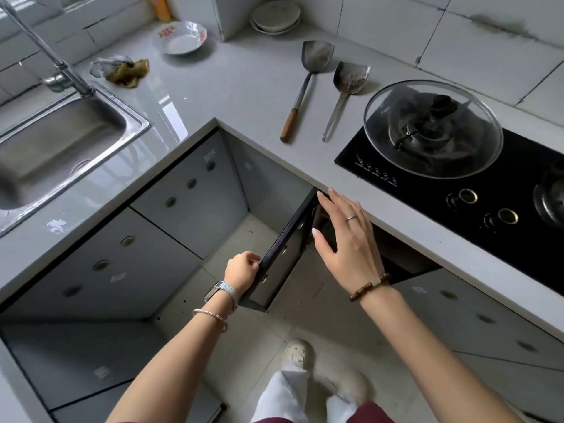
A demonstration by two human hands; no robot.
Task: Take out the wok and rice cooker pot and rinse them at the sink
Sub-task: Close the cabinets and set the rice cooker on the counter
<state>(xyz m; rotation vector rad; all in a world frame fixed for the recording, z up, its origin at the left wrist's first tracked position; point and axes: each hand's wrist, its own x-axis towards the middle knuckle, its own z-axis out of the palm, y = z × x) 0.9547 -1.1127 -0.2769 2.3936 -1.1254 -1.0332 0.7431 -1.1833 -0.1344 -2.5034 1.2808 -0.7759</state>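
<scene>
— What is the room showing?

— A pale counter [244,96] is wrapping round a kitchen corner, with a steel sink [61,148] sitting at the left and a black gas hob [457,190] at the right. A person is standing in the angle, looking down.

— What are the hands doing?

— The left hand [241,268] is curling round the outer edge of a cabinet door [285,248] and holding it swung out below the hob. The right hand [345,236] is holding nothing. Its fingers are lying straight and spread, hovering at the counter's lip over the dark cabinet opening [399,257].

— Where are the wok and rice cooker pot?

— Neither is showing plainly. A dark rounded shape is sitting inside the opening, just behind the right thumb, but I cannot tell what it is.

— So which hand is reaching in?

— The right one is nearer, I judge, with the opening lying just below and beyond its fingertips. The sink is waiting well apart, across the corner to the left.
</scene>
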